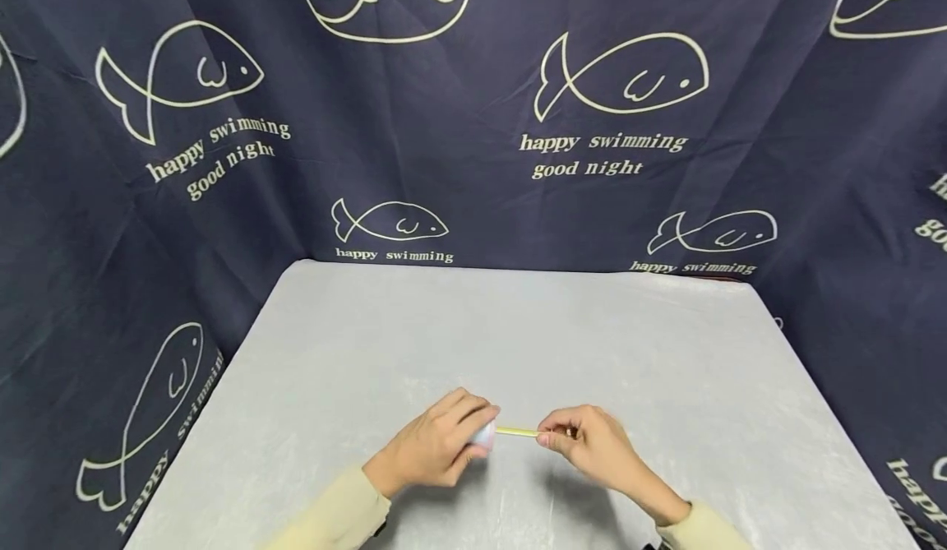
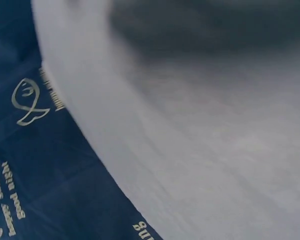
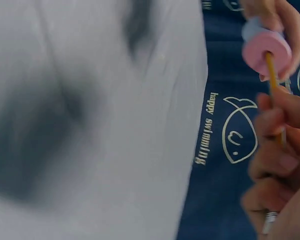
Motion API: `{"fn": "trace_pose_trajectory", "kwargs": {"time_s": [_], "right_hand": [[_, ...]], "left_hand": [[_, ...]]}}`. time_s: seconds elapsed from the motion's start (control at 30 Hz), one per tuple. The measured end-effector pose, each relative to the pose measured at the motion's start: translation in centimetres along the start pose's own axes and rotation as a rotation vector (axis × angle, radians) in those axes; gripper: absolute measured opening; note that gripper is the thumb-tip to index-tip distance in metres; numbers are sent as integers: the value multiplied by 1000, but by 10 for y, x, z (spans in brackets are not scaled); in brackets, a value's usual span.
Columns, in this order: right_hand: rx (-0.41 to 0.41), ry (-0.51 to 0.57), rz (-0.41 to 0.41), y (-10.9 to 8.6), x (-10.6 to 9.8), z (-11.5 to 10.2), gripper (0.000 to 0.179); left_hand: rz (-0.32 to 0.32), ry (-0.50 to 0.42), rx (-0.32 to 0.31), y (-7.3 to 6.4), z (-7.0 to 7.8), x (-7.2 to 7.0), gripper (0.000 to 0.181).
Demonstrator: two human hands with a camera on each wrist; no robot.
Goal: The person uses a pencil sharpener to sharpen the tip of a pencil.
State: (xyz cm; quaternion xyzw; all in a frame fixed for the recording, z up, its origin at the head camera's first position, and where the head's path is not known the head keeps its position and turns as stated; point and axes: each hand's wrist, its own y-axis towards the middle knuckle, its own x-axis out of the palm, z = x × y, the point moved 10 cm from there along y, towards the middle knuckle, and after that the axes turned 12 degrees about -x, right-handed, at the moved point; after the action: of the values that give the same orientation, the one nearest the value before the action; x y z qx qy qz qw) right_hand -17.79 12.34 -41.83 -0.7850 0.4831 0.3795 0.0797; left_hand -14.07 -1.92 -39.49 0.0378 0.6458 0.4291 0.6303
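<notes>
My left hand [image 1: 438,443] holds a small round pencil sharpener [image 3: 266,50], with a pink face and a pale blue body, fingers curled round it. A thin yellow pencil [image 1: 516,432] runs from the hole in the pink face across to my right hand [image 1: 592,443]. Thumb and fingertips of the right hand pinch the pencil along its length, and its far end is partly hidden among the fingers. Both hands are above the table, casting shadows on it. The pencil's tip is out of sight inside the sharpener. Neither the left hand nor the sharpener shows in the left wrist view.
A pale grey cloth covers the table [image 1: 518,344]. Dark blue curtains [image 1: 481,147] with white fish drawings and lettering hang behind it and along both sides. A silvery band [image 3: 270,220] shows at the right hand's lower fingers.
</notes>
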Motion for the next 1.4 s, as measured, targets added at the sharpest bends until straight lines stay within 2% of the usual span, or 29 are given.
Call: {"fn": "trace_pose_trajectory", "kwargs": {"time_s": [0.07, 0.13, 0.17, 0.23, 0.3, 0.43, 0.5, 0.6, 0.73, 0.83, 0.93, 1.03, 1.1, 1.17, 1.3, 1.37, 1.4], "right_hand": [[104, 85, -83, -3, 7, 12, 7], [119, 107, -111, -3, 11, 17, 7], [98, 90, -103, -3, 10, 17, 6], [28, 34, -58, -3, 8, 14, 3], [-64, -37, 9, -4, 6, 8, 12], [-245, -182, 180, -13, 2, -4, 26], [-329, -260, 271, -20, 0, -10, 23], [-436, -393, 386, -28, -5, -17, 9], [-586, -561, 484, -30, -9, -29, 29], [-712, -631, 537, -34, -11, -41, 32], [-814, -683, 592, -40, -13, -56, 31], [-880, -732, 656, -42, -15, -71, 31], [-921, -756, 685, -42, -15, -80, 30], [-963, -785, 700, -45, -15, -87, 29], [-1028, -849, 703, -50, -13, -99, 26], [-1003, -852, 689, -50, -13, -100, 27], [-972, -836, 678, -50, -13, -99, 28]], "left_hand": [[34, 70, 52, -4, 5, 3, 44], [48, 93, 59, -6, 6, 6, 44], [50, 92, 50, -6, 5, 7, 44], [46, 80, 18, -7, 0, 9, 43], [38, 65, -16, -6, -5, 10, 43], [25, 69, -51, -6, -12, 12, 44], [8, 56, -84, -5, -14, 14, 42], [-36, -62, -222, -4, -26, 16, 38], [-120, -338, -495, -4, -49, 21, 37], [-216, -490, -646, -5, -60, 28, 33], [-338, -624, -764, -9, -65, 36, 32], [-448, -775, -829, -13, -65, 43, 31], [-504, -858, -816, -14, -63, 45, 32], [-541, -939, -769, -12, -58, 48, 35], [-584, -1123, -716, -11, -48, 50, 43], [-575, -1125, -703, -11, -45, 48, 44], [-562, -1091, -693, -10, -44, 46, 43]]}}
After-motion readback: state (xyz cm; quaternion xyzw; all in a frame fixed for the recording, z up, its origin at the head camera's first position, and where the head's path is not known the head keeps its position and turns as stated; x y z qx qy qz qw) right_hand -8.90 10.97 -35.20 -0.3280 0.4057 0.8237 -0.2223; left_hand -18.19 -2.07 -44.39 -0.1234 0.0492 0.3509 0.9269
